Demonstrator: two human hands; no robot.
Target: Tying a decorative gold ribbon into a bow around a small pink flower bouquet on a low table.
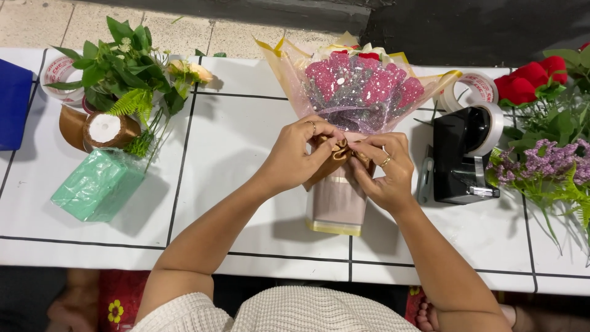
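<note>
Item: wrapped bouquet of red roses in pink dotted mesh and yellow-edged paper (362,86), lying flat at the middle of the white worktop with black grid lines (246,154).
Long axis: running away from the person, blooms at the far edge, beige wrapped stem end (337,206) pointing toward the body.
Ribbon: golden-brown satin ribbon (340,150) sitting at the bouquet's neck, between both hands.
Left hand (301,150): fingers closing on the ribbon from the left, pinching it.
Right hand (384,172): fingers pinching the ribbon from the right, touching the wrap.
Nearer hand: both equally close.
Right side: black tape dispenser (461,157) standing just beside the right hand.
Left side: open worktop, then a green foam block (98,184), well apart.
Near edge: bare strip below the stem end.
</note>
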